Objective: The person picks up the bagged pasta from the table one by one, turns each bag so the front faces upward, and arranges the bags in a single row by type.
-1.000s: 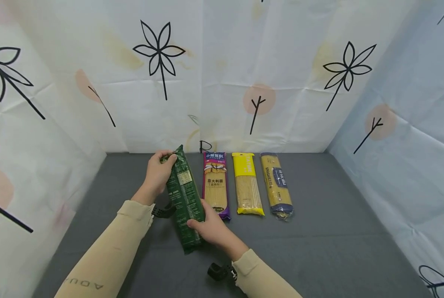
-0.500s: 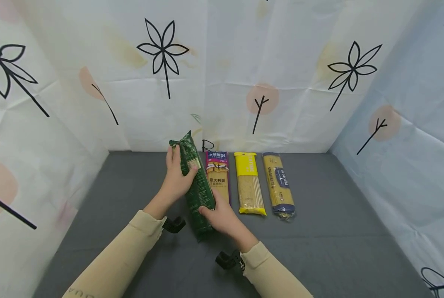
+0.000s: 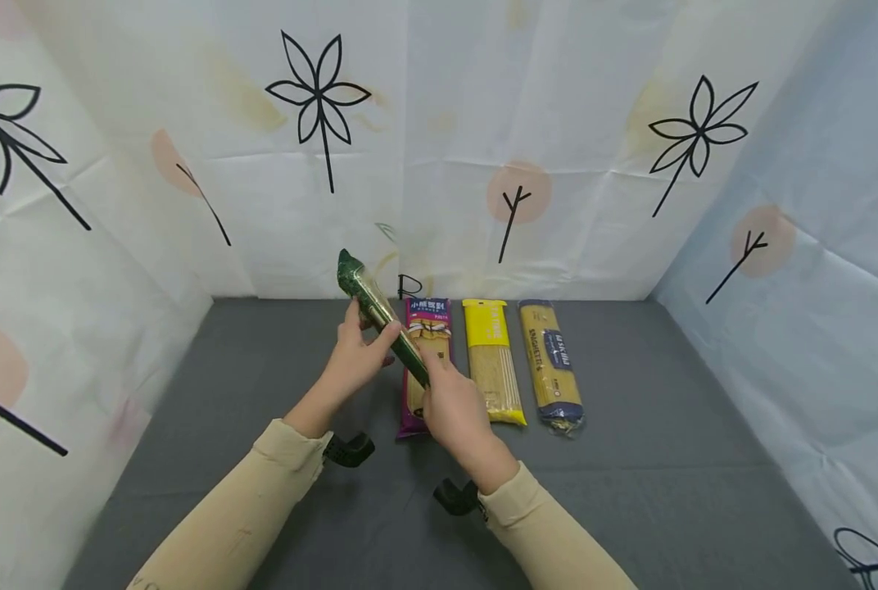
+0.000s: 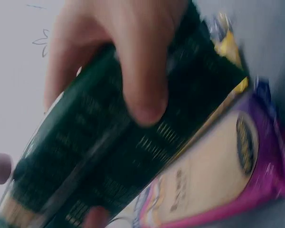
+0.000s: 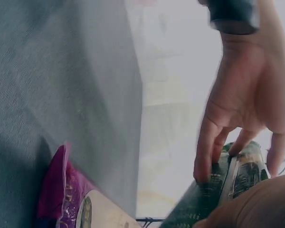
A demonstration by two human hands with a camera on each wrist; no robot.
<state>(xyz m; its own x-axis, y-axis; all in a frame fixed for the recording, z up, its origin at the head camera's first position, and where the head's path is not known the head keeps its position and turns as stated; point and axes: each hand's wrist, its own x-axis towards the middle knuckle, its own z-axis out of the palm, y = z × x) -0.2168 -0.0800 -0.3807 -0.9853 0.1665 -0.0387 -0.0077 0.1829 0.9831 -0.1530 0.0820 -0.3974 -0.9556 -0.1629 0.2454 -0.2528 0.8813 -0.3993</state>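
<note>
Both hands hold a long green pasta packet (image 3: 377, 313) lifted off the grey table (image 3: 631, 459), tilted with its far end up toward the back wall. My left hand (image 3: 361, 356) grips its upper part; my right hand (image 3: 446, 406) grips its lower end. In the left wrist view my fingers (image 4: 142, 80) wrap over the green packet (image 4: 133, 152). In the right wrist view the left hand's fingertips (image 5: 204, 171) press the green packet (image 5: 218, 194). Under the hands lies a purple pasta packet (image 3: 418, 385).
To the right of the purple packet lie a yellow spaghetti packet (image 3: 491, 360) and a blue-labelled spaghetti packet (image 3: 553, 365), side by side near the back wall. Patterned sheets wall in the table on three sides.
The green packet has been lifted higher and turned edge-on, its far end now raised toward the back wall. Both hands moved up and to the right with it, over the purple packet.
</note>
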